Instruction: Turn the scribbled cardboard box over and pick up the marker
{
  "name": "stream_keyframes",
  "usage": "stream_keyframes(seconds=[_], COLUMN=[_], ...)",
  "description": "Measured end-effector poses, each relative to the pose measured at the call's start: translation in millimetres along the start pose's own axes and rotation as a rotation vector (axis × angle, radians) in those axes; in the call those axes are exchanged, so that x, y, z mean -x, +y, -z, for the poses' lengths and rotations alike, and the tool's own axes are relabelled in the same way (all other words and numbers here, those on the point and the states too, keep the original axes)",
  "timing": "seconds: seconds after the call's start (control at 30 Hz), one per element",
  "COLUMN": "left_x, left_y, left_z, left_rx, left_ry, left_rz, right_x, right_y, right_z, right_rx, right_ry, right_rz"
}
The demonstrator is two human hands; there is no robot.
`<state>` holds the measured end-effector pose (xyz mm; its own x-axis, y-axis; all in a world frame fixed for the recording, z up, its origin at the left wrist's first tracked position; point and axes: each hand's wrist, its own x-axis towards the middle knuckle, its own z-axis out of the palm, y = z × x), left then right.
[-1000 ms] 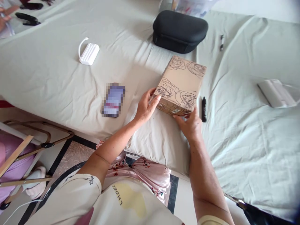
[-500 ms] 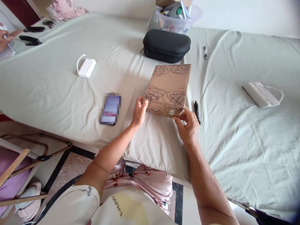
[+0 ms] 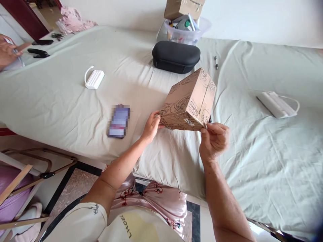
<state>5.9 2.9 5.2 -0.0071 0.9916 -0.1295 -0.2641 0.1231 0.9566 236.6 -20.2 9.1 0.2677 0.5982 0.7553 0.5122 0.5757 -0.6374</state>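
Note:
A brown cardboard box (image 3: 188, 101) covered in black scribbles is tilted up on edge above the cloth-covered table (image 3: 63, 101). My left hand (image 3: 150, 127) grips its near left corner. My right hand (image 3: 214, 139) pinches its near right corner with curled fingers. A black marker, mostly hidden behind the box, lies on the cloth beside my right hand.
A phone (image 3: 118, 121) lies left of my left hand. A white power bank (image 3: 94, 78) sits further left. A black case (image 3: 176, 56) and a plastic tub (image 3: 186, 30) stand behind the box. A white face mask (image 3: 276, 104) lies at right. Another person's hand (image 3: 7, 52) shows at far left.
The box has been lifted off the cloth and tipped onto its edge, turning so a side face shows. My right hand moved from under the corner to pinching it.

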Motion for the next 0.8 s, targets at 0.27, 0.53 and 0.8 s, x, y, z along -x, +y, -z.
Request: stream_keyframes(seconds=[0.27,0.53,0.8], left_x=[0,4,0], left_y=[1,-7,-13], left_z=[5.1,0.3,2.7], left_rx=[-0.376,-0.329,-0.342], left_ry=[0.088,0.002,0.007], left_rz=[-0.438,-0.339,-0.248], right_x=[6,16,16], right_y=[1,10,3], right_z=[-7,-20,-24], right_rx=[-0.069,-0.206,0.165], right_ry=[0.026,-0.135,-0.458], right_rz=[-0.126,-0.298,-0.439])
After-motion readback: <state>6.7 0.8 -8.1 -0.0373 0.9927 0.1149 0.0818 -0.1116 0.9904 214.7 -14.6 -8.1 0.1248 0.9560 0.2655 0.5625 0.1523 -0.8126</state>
